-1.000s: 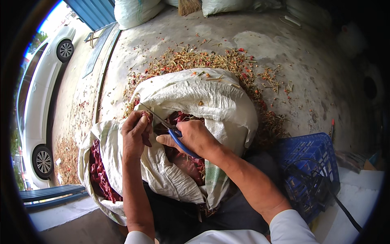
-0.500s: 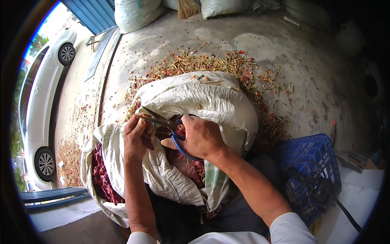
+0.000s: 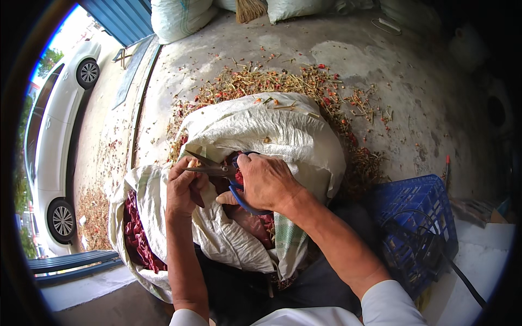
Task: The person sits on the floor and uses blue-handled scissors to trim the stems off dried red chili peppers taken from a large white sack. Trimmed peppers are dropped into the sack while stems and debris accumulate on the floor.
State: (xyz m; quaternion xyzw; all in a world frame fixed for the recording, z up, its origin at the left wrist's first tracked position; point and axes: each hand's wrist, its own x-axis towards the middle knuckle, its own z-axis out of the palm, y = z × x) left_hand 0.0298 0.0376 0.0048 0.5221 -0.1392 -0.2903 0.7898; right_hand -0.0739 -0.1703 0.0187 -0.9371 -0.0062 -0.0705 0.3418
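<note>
My left hand is closed on a dried red chili pepper, whose dark red body hangs below the fingers. Scissors with blue handles are in my right hand, their blades parted at my left fingertips. Whether the blades touch the pepper's stem is hard to make out. Beneath both hands lies a white woven sack, its mouth showing dark red chilies. Left of it, a second white sack opening holds more dried red chilies.
Cut stems and red bits litter the concrete floor beyond the sack. A blue plastic crate with a black cable stands at the right. Full white sacks and a broom are at the back. Outside, left, a white car is parked.
The scissors have tilted, their blade tips swinging slightly downward beside my left fingers. My left hand keeps its hold on the chili pepper.
</note>
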